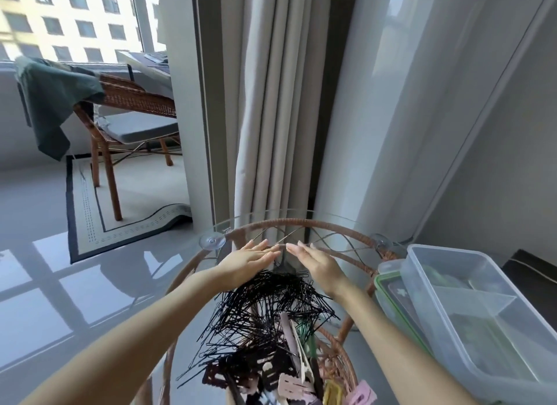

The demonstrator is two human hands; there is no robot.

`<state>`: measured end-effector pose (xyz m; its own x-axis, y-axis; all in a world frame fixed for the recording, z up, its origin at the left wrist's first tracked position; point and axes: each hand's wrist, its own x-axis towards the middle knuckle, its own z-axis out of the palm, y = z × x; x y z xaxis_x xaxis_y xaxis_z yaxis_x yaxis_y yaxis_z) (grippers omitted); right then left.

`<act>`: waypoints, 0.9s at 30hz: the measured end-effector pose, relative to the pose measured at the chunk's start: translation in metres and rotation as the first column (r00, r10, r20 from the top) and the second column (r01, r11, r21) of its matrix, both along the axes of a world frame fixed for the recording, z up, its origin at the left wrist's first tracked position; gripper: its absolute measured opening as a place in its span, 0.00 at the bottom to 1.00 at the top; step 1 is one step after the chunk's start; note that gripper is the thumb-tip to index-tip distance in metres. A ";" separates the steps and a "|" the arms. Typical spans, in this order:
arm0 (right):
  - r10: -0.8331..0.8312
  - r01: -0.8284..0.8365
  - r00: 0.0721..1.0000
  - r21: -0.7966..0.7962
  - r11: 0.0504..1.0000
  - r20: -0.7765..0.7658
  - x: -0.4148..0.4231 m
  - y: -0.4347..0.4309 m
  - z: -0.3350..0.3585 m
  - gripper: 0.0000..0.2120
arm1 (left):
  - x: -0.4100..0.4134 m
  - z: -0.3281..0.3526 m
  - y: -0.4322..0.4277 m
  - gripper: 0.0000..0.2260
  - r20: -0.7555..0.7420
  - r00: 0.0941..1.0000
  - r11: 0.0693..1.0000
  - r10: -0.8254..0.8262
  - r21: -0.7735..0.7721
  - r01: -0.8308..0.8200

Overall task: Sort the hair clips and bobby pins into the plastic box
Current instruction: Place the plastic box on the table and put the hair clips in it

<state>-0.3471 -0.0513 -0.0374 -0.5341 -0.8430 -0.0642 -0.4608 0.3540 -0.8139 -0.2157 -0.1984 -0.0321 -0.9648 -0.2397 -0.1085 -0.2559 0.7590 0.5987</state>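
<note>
Sorting looks barely begun: left hand (251, 259) and right hand (317, 261), fingers straight and holding nothing, lie at the far edge of the pins (271, 308), clips (291, 382) heaped behind them, box (470, 287) to their right apparently unfilled.

My clear plastic box (422, 284) stands open, with dividers inside. Left of the box, black bobby pins (271, 308) lie in a tangled heap; pink, brown and beige hair clips (289, 386) pile just nearer me.
</note>
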 end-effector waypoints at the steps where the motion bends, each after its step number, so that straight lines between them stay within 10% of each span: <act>1: 0.034 -0.034 0.999 -0.001 0.999 0.020 0.006 0.007 0.000 0.20 | 0.010 0.001 0.008 0.19 -0.002 1.000 0.999 -0.013 0.033 0.013; 8: 0.207 -0.196 0.969 -0.089 0.977 0.133 0.057 0.060 0.014 0.19 | 0.064 0.012 0.048 0.18 -0.066 0.989 0.956 0.130 0.272 -0.108; 13: -0.096 0.130 0.988 -0.314 0.941 0.120 0.078 0.132 0.034 0.22 | 0.126 0.016 0.069 0.29 -0.329 0.808 0.870 0.489 0.111 -0.481; 16: -0.127 0.134 0.990 -0.162 0.978 0.054 0.101 0.185 0.023 0.30 | 0.173 0.007 0.106 0.32 -0.322 0.804 0.864 0.500 0.116 -0.490; 21: 0.293 -0.183 0.898 0.328 0.927 -0.327 0.132 0.209 0.006 0.59 | 0.194 -0.012 0.156 0.50 -0.082 0.980 0.921 0.181 -0.335 -0.198; 27: 0.282 -0.125 0.817 0.322 0.938 -0.503 0.143 0.183 -0.006 0.57 | 0.171 -0.014 0.166 0.49 -0.084 0.983 0.890 0.164 -0.416 -0.184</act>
<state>-0.2039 0.1319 -0.0435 -0.3669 -0.9287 -0.0543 -0.8790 0.3652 -0.3065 -0.0447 -0.0328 -0.0458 -0.9050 -0.4173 0.0825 -0.3870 0.8882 0.2475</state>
